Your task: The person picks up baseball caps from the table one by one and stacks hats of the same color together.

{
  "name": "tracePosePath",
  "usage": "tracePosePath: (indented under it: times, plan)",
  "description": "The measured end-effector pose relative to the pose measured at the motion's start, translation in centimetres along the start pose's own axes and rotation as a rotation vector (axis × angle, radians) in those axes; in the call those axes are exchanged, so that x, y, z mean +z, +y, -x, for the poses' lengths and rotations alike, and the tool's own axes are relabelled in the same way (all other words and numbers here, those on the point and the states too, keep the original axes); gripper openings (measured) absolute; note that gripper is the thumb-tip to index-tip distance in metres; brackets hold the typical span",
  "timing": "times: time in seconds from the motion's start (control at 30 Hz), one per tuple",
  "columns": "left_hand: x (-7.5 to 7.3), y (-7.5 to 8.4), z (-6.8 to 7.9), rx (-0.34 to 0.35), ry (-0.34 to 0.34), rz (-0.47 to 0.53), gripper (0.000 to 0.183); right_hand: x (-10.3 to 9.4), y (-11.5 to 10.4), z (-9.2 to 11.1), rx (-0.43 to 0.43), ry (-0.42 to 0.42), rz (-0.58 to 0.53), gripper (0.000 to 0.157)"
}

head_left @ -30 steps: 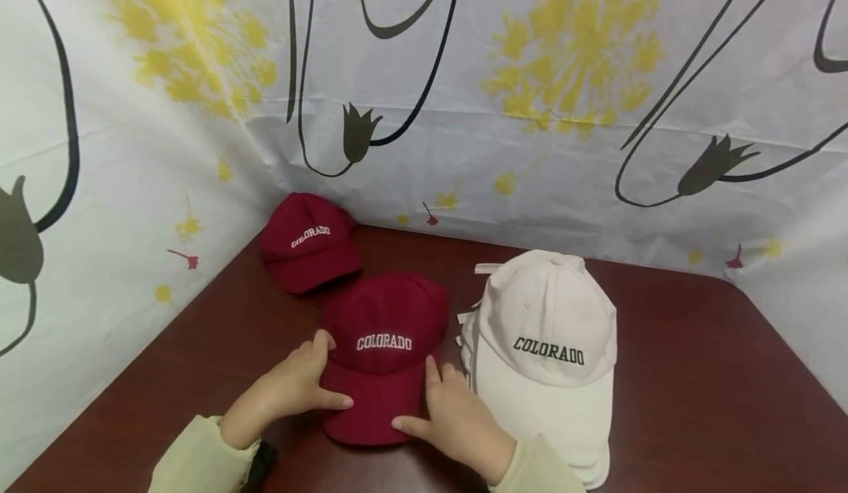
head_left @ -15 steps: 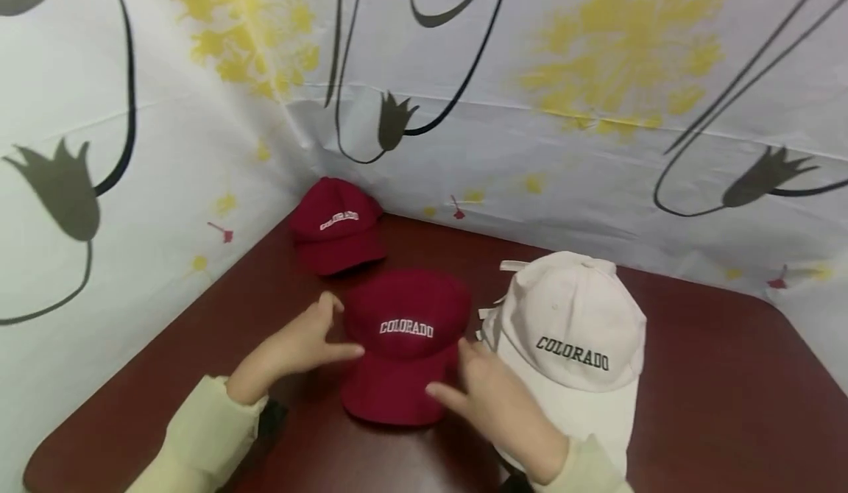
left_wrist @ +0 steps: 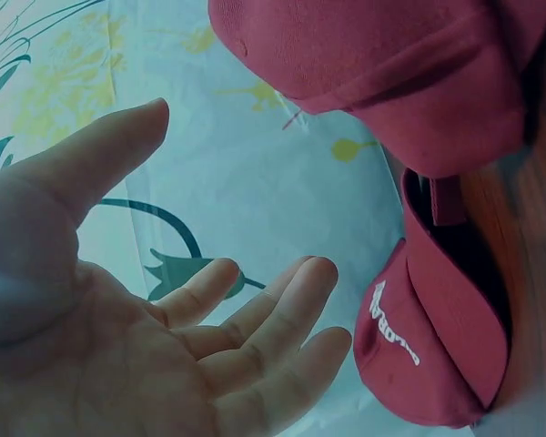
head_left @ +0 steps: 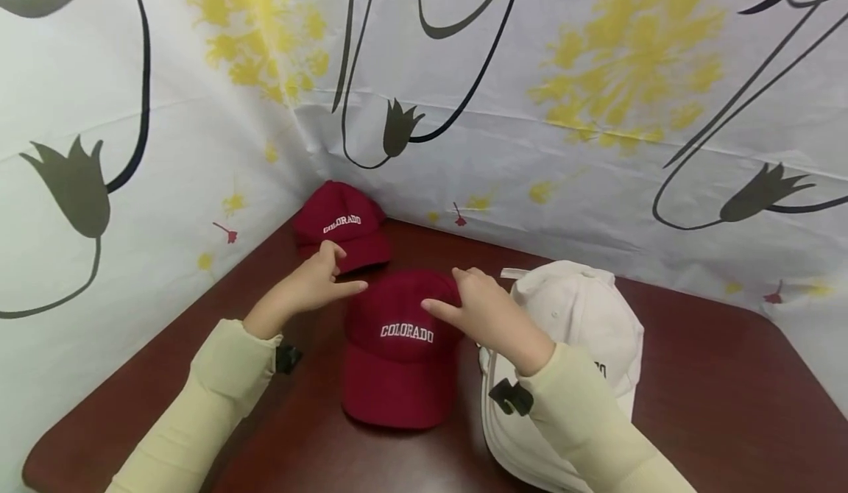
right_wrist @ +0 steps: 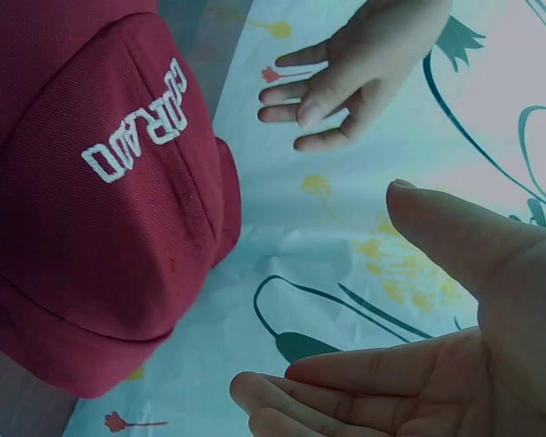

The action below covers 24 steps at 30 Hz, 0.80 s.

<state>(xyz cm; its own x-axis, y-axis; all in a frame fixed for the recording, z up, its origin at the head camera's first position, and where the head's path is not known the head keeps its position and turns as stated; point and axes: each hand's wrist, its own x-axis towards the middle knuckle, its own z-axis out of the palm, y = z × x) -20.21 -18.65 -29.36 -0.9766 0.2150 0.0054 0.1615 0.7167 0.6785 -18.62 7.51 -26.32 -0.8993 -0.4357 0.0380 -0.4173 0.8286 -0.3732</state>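
In the head view, a dark red baseball cap (head_left: 400,382) with white COLORADO lettering lies on the table, visor toward me. My left hand (head_left: 298,291) is beside the left of its crown, fingers loosely spread and nothing in them; in that view it overlaps the visor of a second red cap (head_left: 344,210) in the far corner. My right hand (head_left: 493,313) hovers at the right of the near cap's crown, thumb and fingers apart and holding nothing. In the right wrist view, a gap shows between the right hand's fingers and the near cap (right_wrist: 91,200).
Cream caps (head_left: 576,316) lie stacked to the right, partly covered by my right forearm. A patterned white cloth (head_left: 490,184) hangs behind and left of the brown table (head_left: 715,390). Dark clips (head_left: 511,397) sit at both wrists.
Both hands have come away from the sides of the near red cap's visor and moved farther forward, level with its crown. The head view has shifted, so the scene sits farther right.
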Motion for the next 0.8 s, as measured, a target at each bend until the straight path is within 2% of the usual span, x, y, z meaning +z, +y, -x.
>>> tracePosePath:
  times: [0.3,0.6,0.8]
  plan:
    - [0.5,-0.8,-0.1,-0.016,-0.021,0.015,0.061,1.3,0.3,-1.0,-0.002,-0.040,-0.035,0.072]
    - [-0.1,-0.2,-1.6,0.013,0.005,-0.014,0.058,-0.1,0.1,-2.9,-0.006,-0.050,0.006,0.072]
    - [-0.6,0.3,-2.8,0.018,0.015,-0.026,0.057,-0.7,-0.3,-4.7,-0.025,-0.051,0.000,0.044]
